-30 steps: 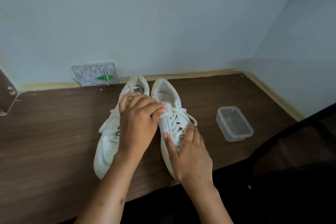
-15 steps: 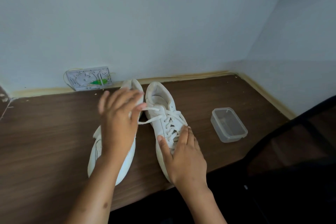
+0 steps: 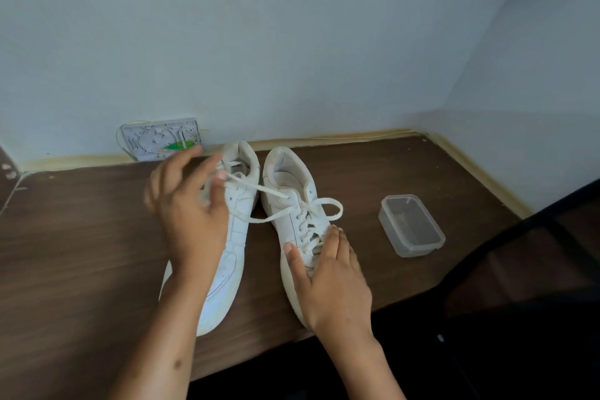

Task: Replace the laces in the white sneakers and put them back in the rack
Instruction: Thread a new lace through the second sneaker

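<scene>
Lace [image 3: 256,187] of right sneaker [image 3: 298,224]: pinched in left hand [image 3: 188,214], flat right hand [image 3: 331,269] pressing the vamp; best drawn out level, eyelet by eyelet.

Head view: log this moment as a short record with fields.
surface: brown wooden table
left sneaker: beside the right one, partly under the left hand
right sneaker: laced, bow undone
left hand: pinches the lace and draws it leftward
right hand: fingers flat, pressing the right sneaker's toe end
plastic container: clear, lidless, right of the sneakers
</scene>
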Tool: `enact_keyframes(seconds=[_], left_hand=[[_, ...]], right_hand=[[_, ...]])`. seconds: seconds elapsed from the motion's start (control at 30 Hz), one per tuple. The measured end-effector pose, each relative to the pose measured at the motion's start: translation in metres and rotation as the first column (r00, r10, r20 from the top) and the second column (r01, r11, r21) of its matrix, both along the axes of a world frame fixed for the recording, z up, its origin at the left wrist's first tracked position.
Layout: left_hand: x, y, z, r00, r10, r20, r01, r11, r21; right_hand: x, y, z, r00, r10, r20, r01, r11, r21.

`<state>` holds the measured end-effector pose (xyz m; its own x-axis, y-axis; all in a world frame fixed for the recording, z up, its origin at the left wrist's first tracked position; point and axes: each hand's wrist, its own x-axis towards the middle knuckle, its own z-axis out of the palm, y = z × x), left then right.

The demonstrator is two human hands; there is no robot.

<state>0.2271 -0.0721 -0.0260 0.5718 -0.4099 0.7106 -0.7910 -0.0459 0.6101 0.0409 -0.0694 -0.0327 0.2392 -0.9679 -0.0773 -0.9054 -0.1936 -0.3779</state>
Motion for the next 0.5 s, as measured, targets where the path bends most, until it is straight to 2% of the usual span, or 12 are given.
enact_keyframes(seconds=[0.1, 0.2, 0.27, 0.4, 0.5], left_hand=[[-0.013, -0.006, -0.004, 0.957, -0.193, 0.217, 0.168, 0.977, 0.130], [-0.030, -0.008, -0.009, 0.918, -0.274, 0.286, 0.220, 0.953, 0.207], [-0.027, -0.008, -0.010, 0.938, -0.225, 0.264, 0.189, 0.969, 0.157], [-0.001, -0.001, -0.001, 0.997, -0.028, 0.072, 0.025, 0.999, 0.040], [0.009, 0.006, 0.003, 0.999, 0.041, 0.015, -0.042, 0.998, 0.044]], right_hand=[[0.001, 0.000, 0.000, 1.000, -0.005, 0.003, 0.005, 1.000, -0.012], [0.002, 0.001, -0.001, 1.000, -0.011, 0.004, 0.011, 1.000, -0.017], [0.002, 0.001, -0.001, 1.000, -0.009, 0.000, 0.009, 1.000, -0.020], [0.002, 0.001, 0.000, 1.000, -0.011, -0.013, 0.011, 1.000, -0.005], [0.001, 0.000, 0.000, 1.000, -0.006, -0.008, 0.006, 1.000, -0.006]])
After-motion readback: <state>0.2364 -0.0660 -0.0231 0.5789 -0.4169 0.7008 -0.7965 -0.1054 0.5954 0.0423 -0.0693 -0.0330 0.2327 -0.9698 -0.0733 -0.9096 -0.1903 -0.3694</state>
